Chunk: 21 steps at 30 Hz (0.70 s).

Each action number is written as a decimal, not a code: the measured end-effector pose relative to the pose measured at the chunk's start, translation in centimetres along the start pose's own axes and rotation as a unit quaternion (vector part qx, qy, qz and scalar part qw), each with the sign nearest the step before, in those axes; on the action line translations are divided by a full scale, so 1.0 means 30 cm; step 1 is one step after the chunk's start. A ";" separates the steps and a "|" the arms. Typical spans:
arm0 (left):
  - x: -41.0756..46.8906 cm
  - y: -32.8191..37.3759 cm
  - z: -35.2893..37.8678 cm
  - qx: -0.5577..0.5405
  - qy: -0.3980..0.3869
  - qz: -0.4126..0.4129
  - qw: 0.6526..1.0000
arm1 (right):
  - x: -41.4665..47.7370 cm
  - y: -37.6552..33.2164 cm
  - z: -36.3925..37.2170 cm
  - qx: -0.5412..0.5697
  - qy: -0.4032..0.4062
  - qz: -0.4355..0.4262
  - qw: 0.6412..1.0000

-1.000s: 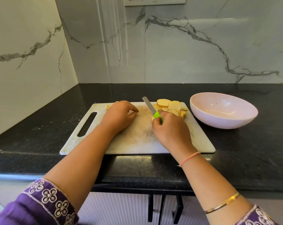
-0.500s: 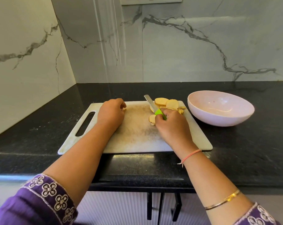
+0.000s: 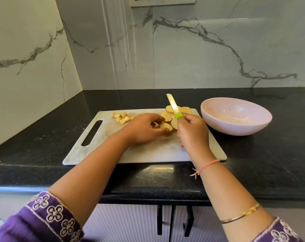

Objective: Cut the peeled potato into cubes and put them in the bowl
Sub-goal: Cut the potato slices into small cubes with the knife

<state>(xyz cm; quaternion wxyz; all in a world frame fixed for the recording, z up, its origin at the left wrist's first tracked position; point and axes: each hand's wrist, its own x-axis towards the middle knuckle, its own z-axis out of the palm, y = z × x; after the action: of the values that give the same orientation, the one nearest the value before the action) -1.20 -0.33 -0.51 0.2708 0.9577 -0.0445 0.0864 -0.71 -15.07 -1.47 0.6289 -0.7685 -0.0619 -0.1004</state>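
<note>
Lay the potato slice [image 3: 166, 126], pinched by the left hand [image 3: 144, 129] at mid-frame, flat on the cutting board [image 3: 148, 151], fingertips tucked, before the right hand [image 3: 193, 133], gripping the green-handled knife [image 3: 174, 108] (blade lifted), crosscuts it.

A polished black speckled stone counter [image 3: 270, 163] gleams below glossy, marble-veined wall [image 3: 183, 49] panels. The white board [image 3: 148, 154] looks like matt plastic, scuffed and stained mid-surface. The pale-pink bowl [image 3: 235, 126] is smooth and glossy. The knife [image 3: 172, 106] pairs a bare metal blade with a green plastic handle. The slices [image 3: 166, 116] look moist. The sleeve [image 3: 43, 219] is purple embroidered cloth and the bangle [image 3: 240, 215] shiny gold metal.
</note>
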 end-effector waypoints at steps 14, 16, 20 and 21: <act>0.045 0.003 -0.001 -0.126 0.010 -0.063 0.990 | -0.012 0.002 -0.006 -0.025 -0.005 -0.019 0.999; 0.046 -0.010 0.006 -0.145 0.037 -0.062 0.987 | -0.013 0.001 -0.008 -0.030 -0.007 -0.021 0.999; 0.034 -0.042 -0.013 -0.154 0.074 -0.089 0.981 | -0.017 0.000 -0.006 -0.045 -0.023 -0.030 0.998; 0.030 -0.054 -0.019 -0.135 0.076 -0.094 0.983 | -0.019 0.002 -0.005 -0.053 -0.028 -0.038 0.997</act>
<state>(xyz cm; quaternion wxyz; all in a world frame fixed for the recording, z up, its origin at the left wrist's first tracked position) -0.18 1.33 -0.68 0.4069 0.9030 0.0551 0.1263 -1.27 -15.21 -1.62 0.5809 -0.8005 -0.1032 -0.1056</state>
